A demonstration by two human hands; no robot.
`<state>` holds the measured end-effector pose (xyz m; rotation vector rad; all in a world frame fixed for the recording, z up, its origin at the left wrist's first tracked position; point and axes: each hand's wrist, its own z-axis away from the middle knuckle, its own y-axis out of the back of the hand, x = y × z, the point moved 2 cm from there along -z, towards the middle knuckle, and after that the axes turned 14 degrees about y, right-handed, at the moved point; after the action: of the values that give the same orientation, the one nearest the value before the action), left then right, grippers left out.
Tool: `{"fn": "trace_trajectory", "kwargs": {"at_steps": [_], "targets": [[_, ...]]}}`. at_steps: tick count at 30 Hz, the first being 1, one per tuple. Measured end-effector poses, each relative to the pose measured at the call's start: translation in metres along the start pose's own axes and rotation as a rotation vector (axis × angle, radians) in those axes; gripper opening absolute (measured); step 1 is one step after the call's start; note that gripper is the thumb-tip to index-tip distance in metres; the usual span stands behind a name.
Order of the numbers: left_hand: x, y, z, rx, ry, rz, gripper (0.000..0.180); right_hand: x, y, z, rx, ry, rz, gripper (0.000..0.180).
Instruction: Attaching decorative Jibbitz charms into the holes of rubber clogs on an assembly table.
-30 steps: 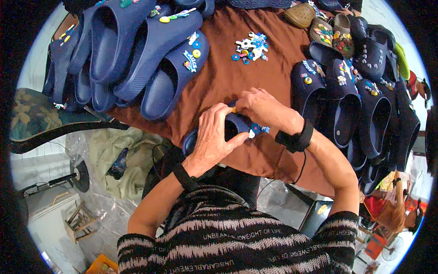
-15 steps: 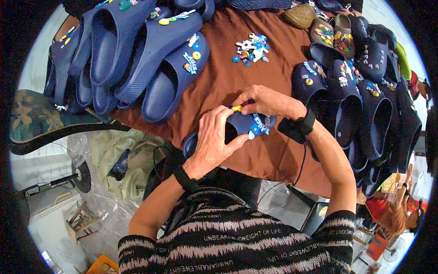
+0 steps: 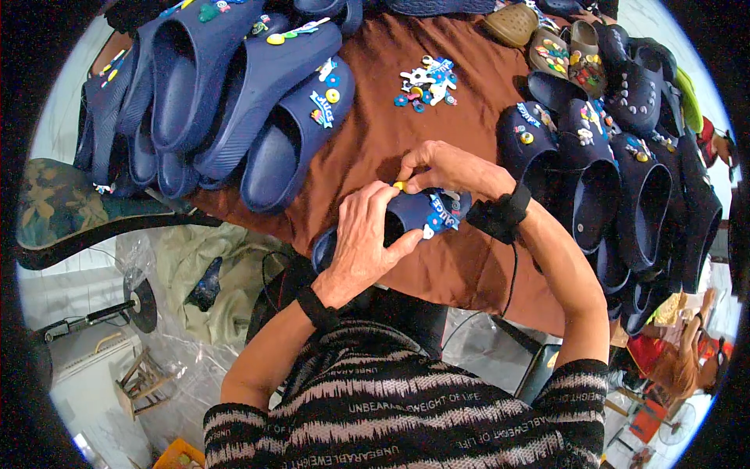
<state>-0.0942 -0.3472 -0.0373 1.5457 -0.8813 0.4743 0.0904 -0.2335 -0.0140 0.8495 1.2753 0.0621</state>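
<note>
A navy blue slipper (image 3: 407,209) lies in front of me on the brown cloth, its toe to the right. My left hand (image 3: 361,228) is closed round its upper, with the thumb on the near edge by a white charm (image 3: 428,232). At the far side of the upper, my right hand (image 3: 449,169) pinches a small yellow charm (image 3: 401,186) against the slipper. A blue-and-white lettered charm (image 3: 444,211) sits on the toe. Whether the yellow charm is fastened is hidden by the fingers.
A loose pile of charms (image 3: 427,82) rests on the brown cloth (image 3: 373,82). Several decorated navy slippers (image 3: 275,160) crowd the left, and more shoes (image 3: 598,180) the right. A cable (image 3: 512,285) hangs from my right wrist. Another person (image 3: 687,352) is at the far right.
My right hand and the yellow charm have shifted slightly left and away from me. The left hand keeps its hold on the slipper.
</note>
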Motion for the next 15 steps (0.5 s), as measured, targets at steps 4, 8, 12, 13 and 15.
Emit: {"fn": "trace_trajectory", "kwargs": {"at_steps": [4, 8, 12, 13, 15], "targets": [[0.001, 0.0, -0.001, 0.009, -0.006, -0.02, 0.072, -0.001, -0.007, 0.002, 0.042, 0.016, 0.04, 0.019], [0.002, 0.0, -0.001, 0.019, -0.019, -0.038, 0.072, -0.003, -0.015, 0.007, 0.109, 0.043, 0.247, 0.021], [0.003, 0.0, -0.001, 0.011, -0.015, -0.032, 0.07, 0.004, -0.011, 0.003, 0.07, 0.266, 0.081, 0.027], [0.003, 0.001, -0.001, 0.014, -0.014, -0.036, 0.07, 0.002, -0.007, 0.001, 0.069, 0.271, 0.081, 0.027], [0.002, 0.001, -0.001, -0.011, -0.014, -0.019, 0.068, -0.002, -0.002, -0.001, -0.099, 0.285, 0.057, 0.03]]}}
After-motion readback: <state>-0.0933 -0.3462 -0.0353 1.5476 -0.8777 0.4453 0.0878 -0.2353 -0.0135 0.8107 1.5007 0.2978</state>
